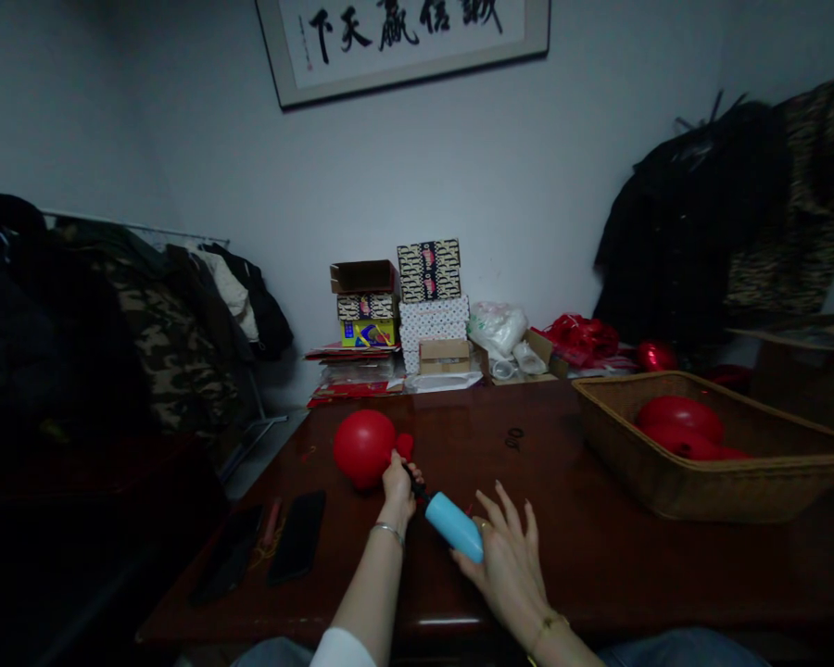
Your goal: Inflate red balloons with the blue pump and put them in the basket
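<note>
An inflated red balloon (364,448) is at the table's left side, beside my left hand (399,484). That hand is closed where the balloon's neck meets the black nozzle end of a hand balloon pump (454,526) with a light blue barrel. The exact finger grip there is partly hidden. My right hand (509,554) is at the barrel's near end, holding it between the thumb and a bent finger, while other fingers stretch up and apart. A small red piece (404,446) shows just behind my left hand.
A wicker basket (695,491) with red balloons (681,421) stands right. Dark phone-like slabs (297,535) lie left on the brown table (562,574). Small black rings (513,437) lie farther back. Stacked boxes (435,320) and plastic bags (499,326) stand along the wall.
</note>
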Demonstrator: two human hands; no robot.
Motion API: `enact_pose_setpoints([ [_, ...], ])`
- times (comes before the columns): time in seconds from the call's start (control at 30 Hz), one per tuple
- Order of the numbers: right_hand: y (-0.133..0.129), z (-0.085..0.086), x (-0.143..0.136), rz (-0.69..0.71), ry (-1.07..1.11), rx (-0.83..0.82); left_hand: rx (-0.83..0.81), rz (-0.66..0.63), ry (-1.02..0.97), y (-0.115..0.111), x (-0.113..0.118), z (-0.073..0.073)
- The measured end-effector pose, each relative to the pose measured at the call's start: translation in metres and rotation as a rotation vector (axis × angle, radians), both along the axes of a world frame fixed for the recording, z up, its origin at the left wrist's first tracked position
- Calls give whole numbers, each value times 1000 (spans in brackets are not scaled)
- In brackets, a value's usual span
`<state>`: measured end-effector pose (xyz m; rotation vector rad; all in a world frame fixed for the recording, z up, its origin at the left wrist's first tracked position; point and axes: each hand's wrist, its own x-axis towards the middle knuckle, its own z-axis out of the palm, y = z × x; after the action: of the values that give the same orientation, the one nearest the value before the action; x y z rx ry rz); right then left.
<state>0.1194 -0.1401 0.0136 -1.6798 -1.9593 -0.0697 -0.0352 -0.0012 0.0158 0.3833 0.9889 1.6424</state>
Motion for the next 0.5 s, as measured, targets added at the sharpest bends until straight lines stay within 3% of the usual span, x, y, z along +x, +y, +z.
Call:
enact_pose_setpoints([
  [0.23, 8, 1, -13, -9, -1, -21, -15, -15, 12, 1, 3, -9],
  [0.5, -15, -5, 11, -11, -1, -32, 5, 3, 1, 6, -6, -4],
])
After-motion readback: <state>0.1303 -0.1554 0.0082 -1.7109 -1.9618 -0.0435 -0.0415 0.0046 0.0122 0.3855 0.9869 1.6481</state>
